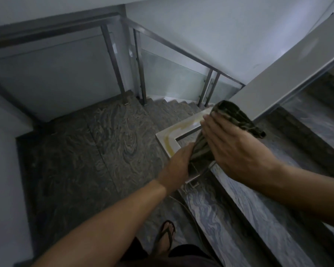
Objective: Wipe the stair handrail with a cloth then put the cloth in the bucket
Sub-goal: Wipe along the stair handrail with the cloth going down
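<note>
A flat metal handrail [174,134] bends at a corner in the middle of the view, with a yellowish smear along its top. A dark striped cloth [233,114] lies over the rail just right of the corner. My right hand [231,149] presses flat on the cloth, fingers pointing left. My left hand [178,162] grips the cloth's lower end [201,151] against the rail's near section. No bucket is in view.
A dark marbled landing [89,151] spreads to the left. Steps [239,218] rise on the right and another flight [174,105] drops behind the rail. Glass panels with metal posts [114,60] fence the far side. My sandalled foot [165,237] stands at the bottom.
</note>
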{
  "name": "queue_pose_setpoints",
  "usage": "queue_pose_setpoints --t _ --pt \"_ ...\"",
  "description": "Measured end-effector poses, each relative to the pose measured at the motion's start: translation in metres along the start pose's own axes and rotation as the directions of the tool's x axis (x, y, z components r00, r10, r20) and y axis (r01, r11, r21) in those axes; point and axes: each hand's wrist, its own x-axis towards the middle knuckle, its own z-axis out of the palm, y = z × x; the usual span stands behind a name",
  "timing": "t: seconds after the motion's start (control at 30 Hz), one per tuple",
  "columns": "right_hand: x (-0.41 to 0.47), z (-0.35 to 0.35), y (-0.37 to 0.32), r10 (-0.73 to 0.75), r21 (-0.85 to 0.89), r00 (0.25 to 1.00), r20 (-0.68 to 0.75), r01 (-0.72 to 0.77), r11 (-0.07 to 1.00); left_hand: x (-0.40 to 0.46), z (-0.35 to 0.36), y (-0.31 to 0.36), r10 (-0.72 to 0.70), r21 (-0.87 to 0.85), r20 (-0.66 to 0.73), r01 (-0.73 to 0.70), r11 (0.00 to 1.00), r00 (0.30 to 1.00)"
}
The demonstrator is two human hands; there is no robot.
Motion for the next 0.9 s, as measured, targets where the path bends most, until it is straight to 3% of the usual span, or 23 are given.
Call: queue_pose_setpoints --t 0.17,0.3,0.43,0.5,0.57,0.6,0.73,0.9 --pt "0.019 0.007 -0.057 -0.019 0.156 0.994 0.103 0.003 0.988 -0.008 -0.028 -0.036 0.014 0.330 0.172 -0.071 0.941 0.985" --pt "0.039 0.017 -0.110 0.018 0.376 0.988 0.154 -0.076 0.923 -0.001 -0.040 -0.070 0.092 0.572 0.312 -0.264 0.776 0.946" --pt "0.061 0.028 -0.164 0.163 0.672 0.958 0.236 -0.282 0.685 0.009 -0.053 -0.093 0.157 0.640 0.477 -0.464 0.613 0.865" --pt "0.076 0.026 -0.186 0.283 0.778 0.893 0.349 -0.444 0.444 0.014 -0.060 -0.104 0.186 0.624 0.533 -0.532 0.572 0.825" --pt "0.090 0.019 -0.201 0.289 0.820 0.823 0.489 -0.547 0.171 0.021 -0.065 -0.115 0.216 0.598 0.572 -0.583 0.551 0.791" --pt "0.096 0.016 -0.208 0.271 0.811 0.799 0.537 -0.578 0.095 0.024 -0.069 -0.120 0.226 0.591 0.588 -0.603 0.536 0.776" --pt "0.115 0.003 -0.219 0.238 0.757 0.725 0.646 -0.650 -0.074 0.038 -0.085 -0.139 0.279 0.535 0.654 -0.691 0.486 0.703" --pt "0.135 -0.002 -0.225 0.273 0.658 0.608 0.745 -0.737 -0.154 0.075 -0.091 -0.145 0.375 0.434 0.735 -0.817 0.381 0.565"
